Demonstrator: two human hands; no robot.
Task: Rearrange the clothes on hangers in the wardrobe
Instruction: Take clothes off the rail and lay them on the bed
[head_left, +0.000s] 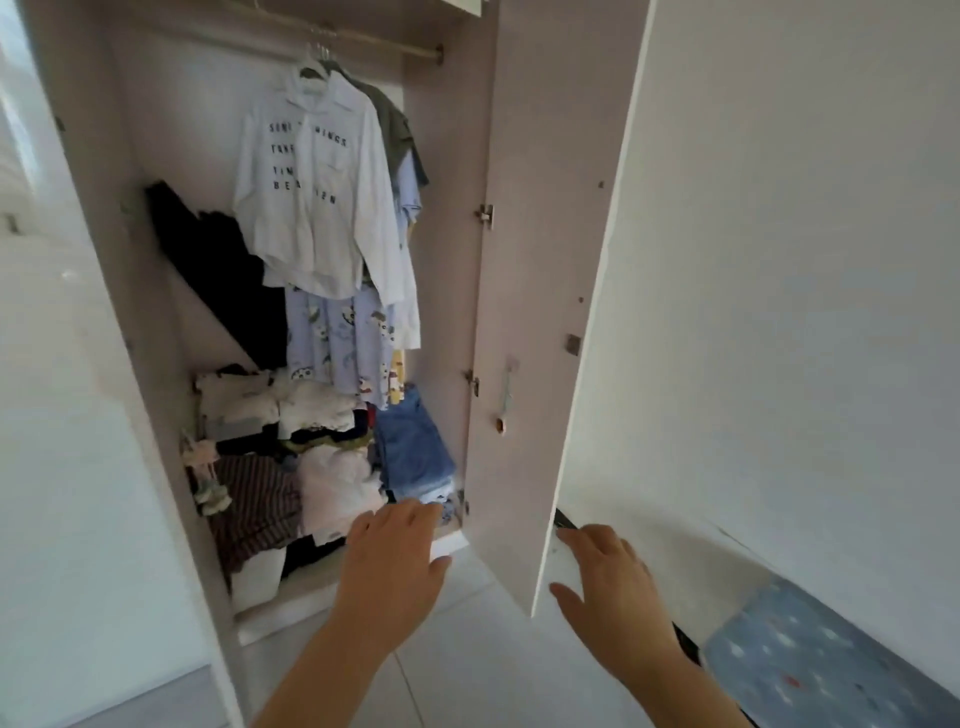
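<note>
Several clothes (375, 218) hang bunched close together on hangers (313, 66) near the right end of the rail (374, 45) inside the wardrobe (130, 291) — a white shirt (288, 208) with black letters is in front, and a green top (396, 127) and a blue flowery dress (337, 343) are behind it; the left part of the rail is bare. Below them sit piles of folded things, with blue jeans (410, 441) on the right; a dark cloth (218, 270) leans against the back. The door (545, 270) stands open.

I think the job is only at its start; the wardrobe is open, but no hanger is off the rail and no hand is on one; all the sorting looks left to do.

The left hand (397, 561) reaches in low, just in front of the jeans pile; its fingers are straight and loose, and it holds nothing. The right hand (613, 577) is spread wide by the bottom edge of the door — its fingers seem to rest flat on the outer side; it grips nothing.
</note>
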